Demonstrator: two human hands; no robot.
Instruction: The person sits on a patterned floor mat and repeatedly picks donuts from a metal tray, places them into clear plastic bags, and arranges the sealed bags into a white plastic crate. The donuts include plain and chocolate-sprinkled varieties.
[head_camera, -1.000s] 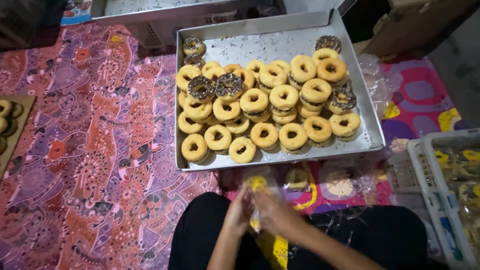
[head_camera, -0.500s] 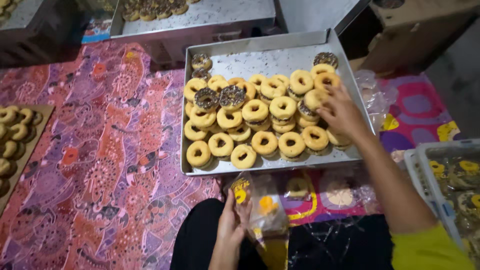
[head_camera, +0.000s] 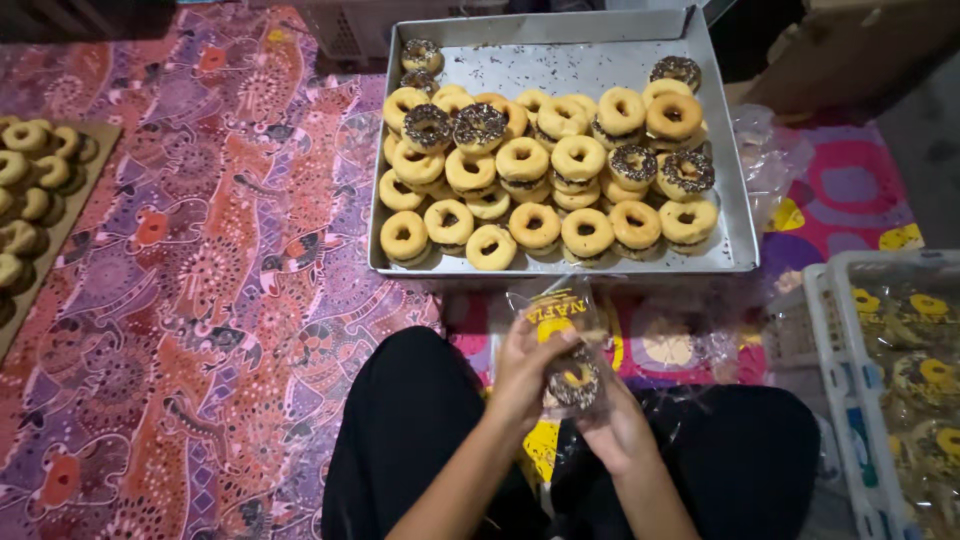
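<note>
Two hands meet over the lap: the left hand and right hand both close their fingers on a clear plastic bag with a yellow printed label, a chocolate-sprinkled doughnut inside it. Just beyond, on the patterned floor mat, a square metal tray holds glazed ring doughnuts. White plastic crates of bagged doughnuts sit at the mat's right edge.

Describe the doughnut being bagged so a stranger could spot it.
Start at the big metal tray of doughnuts, then look just below it to the person's two hands. Between the left hand and right hand sits a clear plastic bag holding one chocolate-sprinkled doughnut, the only wrapped one there.
</note>
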